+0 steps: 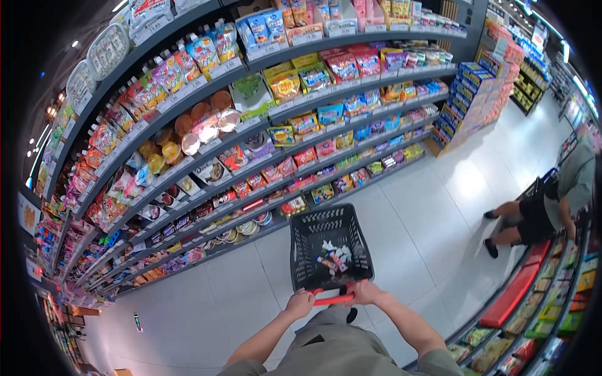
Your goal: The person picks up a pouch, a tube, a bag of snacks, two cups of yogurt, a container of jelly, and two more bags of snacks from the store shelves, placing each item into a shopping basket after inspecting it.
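Observation:
A black shopping basket cart [300,241] with slotted walls stands just ahead of me on the tiled floor. Its red handle [334,300] runs across the near side. My left hand [300,304] is closed around the handle's left end, and my right hand [365,292] is wrapped round the right end. Inside the basket lies a small heap of packaged goods [335,255], white and multicoloured, too small to name. The undersides of my fingers are hidden.
Long shelves of snack packets [342,69] curve along the front and left. Stacked blue boxes [461,103] stand at the shelf's far end. On the right, a person [542,207] stands beside a low shelf with a red edge [511,294]. Pale floor tiles [401,219] lie between.

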{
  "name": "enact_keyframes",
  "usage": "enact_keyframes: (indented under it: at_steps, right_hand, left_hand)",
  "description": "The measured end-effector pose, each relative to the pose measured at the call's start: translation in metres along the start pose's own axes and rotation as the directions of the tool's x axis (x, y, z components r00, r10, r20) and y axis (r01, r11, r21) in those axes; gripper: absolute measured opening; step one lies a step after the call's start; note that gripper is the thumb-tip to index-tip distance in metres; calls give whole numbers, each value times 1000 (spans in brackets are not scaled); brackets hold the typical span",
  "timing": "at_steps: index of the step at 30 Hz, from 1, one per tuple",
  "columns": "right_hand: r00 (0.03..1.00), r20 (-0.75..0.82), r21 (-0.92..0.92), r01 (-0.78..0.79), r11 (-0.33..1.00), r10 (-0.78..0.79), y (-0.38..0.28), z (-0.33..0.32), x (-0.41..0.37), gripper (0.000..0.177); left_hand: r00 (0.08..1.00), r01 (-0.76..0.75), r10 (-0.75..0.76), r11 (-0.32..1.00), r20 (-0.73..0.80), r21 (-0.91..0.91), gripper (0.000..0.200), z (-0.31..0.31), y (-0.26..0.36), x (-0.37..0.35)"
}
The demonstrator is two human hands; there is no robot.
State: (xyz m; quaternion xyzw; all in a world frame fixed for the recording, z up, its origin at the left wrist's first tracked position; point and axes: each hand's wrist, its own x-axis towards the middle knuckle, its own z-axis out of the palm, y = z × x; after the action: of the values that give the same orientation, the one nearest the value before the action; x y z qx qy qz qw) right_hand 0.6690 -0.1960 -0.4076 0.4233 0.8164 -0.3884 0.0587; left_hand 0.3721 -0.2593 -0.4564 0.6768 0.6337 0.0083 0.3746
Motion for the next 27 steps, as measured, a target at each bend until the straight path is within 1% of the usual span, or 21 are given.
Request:
enact_keyframes:
  at_steps: [2,3,4,5,6,8,9,10,12,13,15,16,18,19,20,22,23,24,25,26,27]
  right_hand:
    - [998,59,-22,27,999,-26,9,-8,4,59]
    - [995,98,-59,6,998,-1,10,-15,3,58]
    - [997,67,-64,26,998,-21,21,-10,6,55]
    - [998,51,-85,45,995,-41,30,-5,6,54]
    - [998,28,-102,67,993,-65,34,-13,9,53]
    - [997,37,-128,79,989,-75,44,-27,15,52]
    - [996,58,-138,82,987,-75,46,-29,15,51]
    - [994,65,-134,93,987,-85,49,-30,17,51]
    - [988,92,-154,136,979,-123,59,-41,23,45]
    - [986,98,-158,146,977,-132,64,-45,24,45]
    - [968,95,-212,246,946,-230,74,-53,26,42]
    - [962,106,-217,268,938,-251,83,-55,30,42]
    - [924,117,-128,377,917,-363,107,-55,33,38]
    - [866,-24,-69,496,865,-499,123,-56,31,39]
    - [856,-18,-68,515,855,-517,142,-60,32,39]
    - [869,16,44,493,869,-494,159,-105,13,46]
    - [852,6,126,519,845,-524,164,-144,-4,44]
    - [841,8,128,536,834,-541,180,-161,-8,44]
    - [894,114,123,420,899,-433,199,-174,-12,43]
    - [924,224,99,295,950,-310,219,-187,-18,43]
    - [914,210,136,325,936,-348,239,-198,-21,41]
  left_hand:
    - [987,-160,159,986,-10,-46,42,-13,22,-2]
    - [990,-93,100,993,103,-70,43,-22,44,-5]
    - [975,-21,41,996,218,-91,45,-28,66,-7]
    - [969,-53,74,994,237,-94,56,-26,77,-3]
    - [965,-69,73,997,252,-24,63,-33,95,1]
    - [966,-94,89,996,243,6,67,-30,108,14]
    - [951,-34,29,999,307,11,67,-30,112,22]
    - [952,-20,16,1000,306,11,67,-27,116,24]
    - [950,91,-91,996,299,13,64,-23,132,36]
    - [955,130,-129,991,266,13,61,-21,139,39]
    - [952,171,-172,985,255,24,62,-15,153,46]
    - [947,202,-206,979,248,42,64,-10,159,51]
    - [948,246,-248,969,201,38,63,-3,179,61]
    - [938,278,-279,960,205,32,63,-3,193,68]
    - [927,310,-308,950,214,25,63,-1,209,73]
    - [909,372,-380,925,175,78,63,11,233,85]
    - [909,390,-397,917,127,82,61,19,244,89]
    - [907,407,-414,909,78,91,60,25,252,92]
    - [900,424,-430,902,67,88,60,32,252,100]
    - [881,464,-470,881,64,89,57,40,251,107]
    - [859,502,-507,861,64,83,55,52,255,111]
